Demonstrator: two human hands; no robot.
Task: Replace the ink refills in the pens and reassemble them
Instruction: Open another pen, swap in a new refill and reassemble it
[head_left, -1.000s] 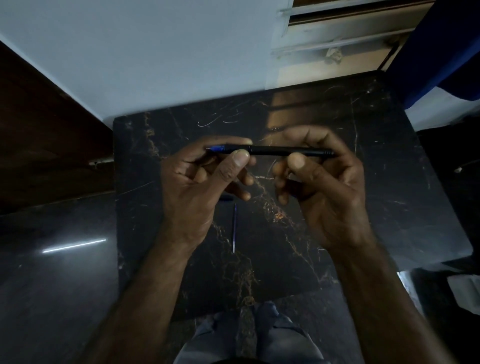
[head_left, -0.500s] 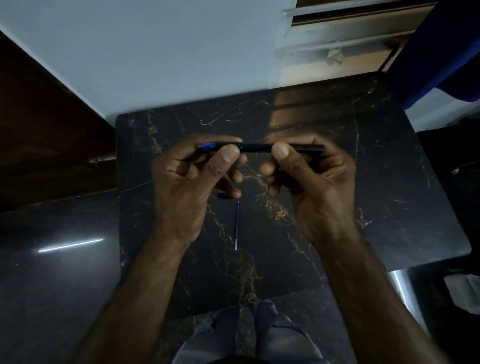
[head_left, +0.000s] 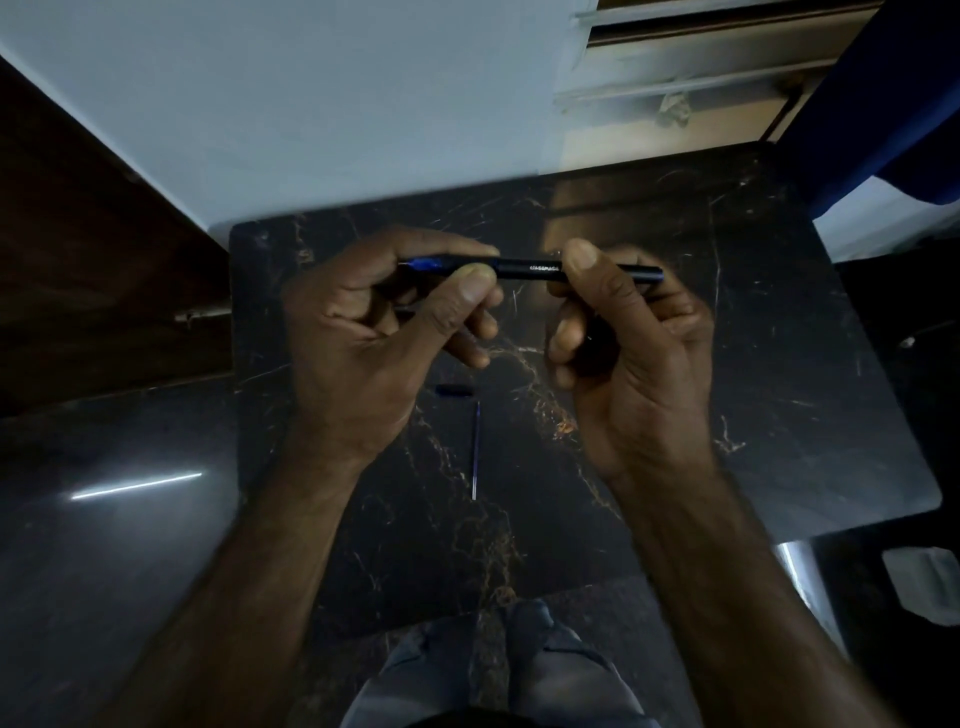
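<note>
Now the black pen (head_left: 530, 268) is held level at frame centre, the left hand (head_left: 374, 332) pinching its blue tip end, the right hand (head_left: 634, 332) gripping the barrel. Both thumbs have shifted along it, suggesting tightening. A loose refill (head_left: 475, 449) lies on the marble table (head_left: 779, 364) below.

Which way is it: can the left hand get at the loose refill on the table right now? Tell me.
Probably not at once. The left hand is pinching the blue tip end of the pen, shared with the right hand. The refill lies bare on the table below, nothing covering it.
</note>
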